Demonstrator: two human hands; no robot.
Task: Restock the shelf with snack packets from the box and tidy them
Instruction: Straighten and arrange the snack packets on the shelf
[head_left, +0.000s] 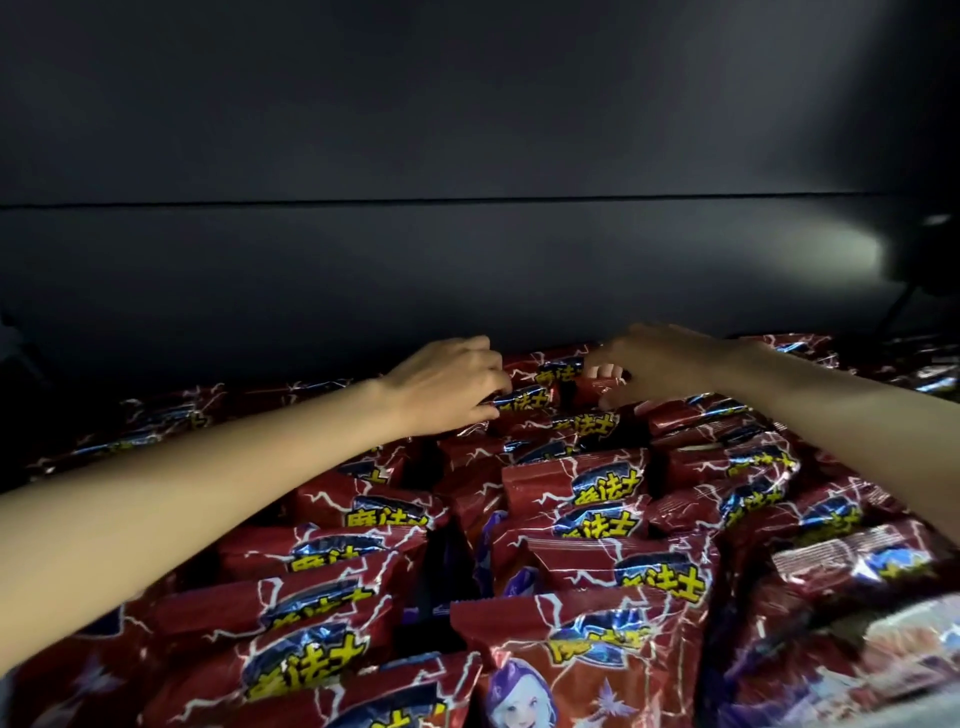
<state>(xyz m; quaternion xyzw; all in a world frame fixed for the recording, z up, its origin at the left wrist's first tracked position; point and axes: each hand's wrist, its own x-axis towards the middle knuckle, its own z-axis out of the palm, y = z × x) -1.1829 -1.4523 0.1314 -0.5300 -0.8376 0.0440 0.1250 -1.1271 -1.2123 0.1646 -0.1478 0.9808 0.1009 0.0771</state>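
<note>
I see left hand (447, 384) curled round a packet (524, 399) at the back row | right hand (660, 364) pinching that packet's other end | red packets (571, 545) standing in rows, filling the shelf | back wall (467, 260) dark

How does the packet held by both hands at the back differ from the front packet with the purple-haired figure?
The back packet lies sideways and is gripped by the left hand and right hand; the front packet stands upright, untouched. The back packet shows only its logo, the front one also a figure. Both are red with yellow lettering.
</note>
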